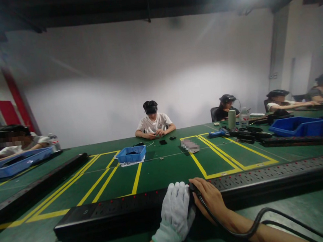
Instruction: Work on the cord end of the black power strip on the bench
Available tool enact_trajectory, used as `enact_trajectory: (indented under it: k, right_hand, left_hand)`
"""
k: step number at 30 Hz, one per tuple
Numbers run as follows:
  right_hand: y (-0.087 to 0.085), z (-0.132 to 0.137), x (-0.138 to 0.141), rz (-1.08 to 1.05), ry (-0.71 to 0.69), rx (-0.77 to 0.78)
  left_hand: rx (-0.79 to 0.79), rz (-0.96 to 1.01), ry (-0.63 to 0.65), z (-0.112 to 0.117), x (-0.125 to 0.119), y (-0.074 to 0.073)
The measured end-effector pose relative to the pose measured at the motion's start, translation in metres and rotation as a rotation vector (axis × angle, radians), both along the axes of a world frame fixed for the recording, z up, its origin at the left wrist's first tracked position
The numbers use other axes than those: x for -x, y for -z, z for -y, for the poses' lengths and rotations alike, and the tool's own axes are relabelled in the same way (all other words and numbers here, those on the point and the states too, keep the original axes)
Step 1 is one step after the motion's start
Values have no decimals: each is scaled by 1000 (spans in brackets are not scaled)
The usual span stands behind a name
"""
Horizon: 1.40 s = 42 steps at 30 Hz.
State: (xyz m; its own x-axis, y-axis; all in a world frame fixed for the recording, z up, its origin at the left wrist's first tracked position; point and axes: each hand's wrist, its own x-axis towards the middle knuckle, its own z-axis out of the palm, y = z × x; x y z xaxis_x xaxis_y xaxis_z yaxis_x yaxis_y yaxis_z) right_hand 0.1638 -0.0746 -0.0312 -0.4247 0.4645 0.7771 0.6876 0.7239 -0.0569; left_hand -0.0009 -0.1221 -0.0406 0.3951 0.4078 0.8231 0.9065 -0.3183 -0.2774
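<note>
A long black power strip (125, 213) lies across the near side of the table, with sockets and small red lights along its top. My left hand (176, 208), in a white knit glove with a green cuff, is laid over the strip, fingers curved across its top; the thumb is hidden. Close beside it, my bare right hand (210, 198) grips the end of a black cable (205, 205) at the strip. Whether a plug sits in a socket there is hidden by the hands. From there the cable runs over my right wrist and loops off to the lower right.
Across the green table (155, 171), marked with yellow tape, a person (153, 123) handles something small. A blue bin (132, 154) stands mid-table, another blue bin (299, 127) at right. Another power strip (41, 183) runs along the left. Other people sit at both sides.
</note>
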Motion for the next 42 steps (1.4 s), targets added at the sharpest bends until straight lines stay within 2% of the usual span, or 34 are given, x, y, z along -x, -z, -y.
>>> enact_trajectory:
  k: [42]
  right_hand:
    - [-1,0,1,-12,-1,-24]
  left_hand:
    - [14,4,0,0,1,1]
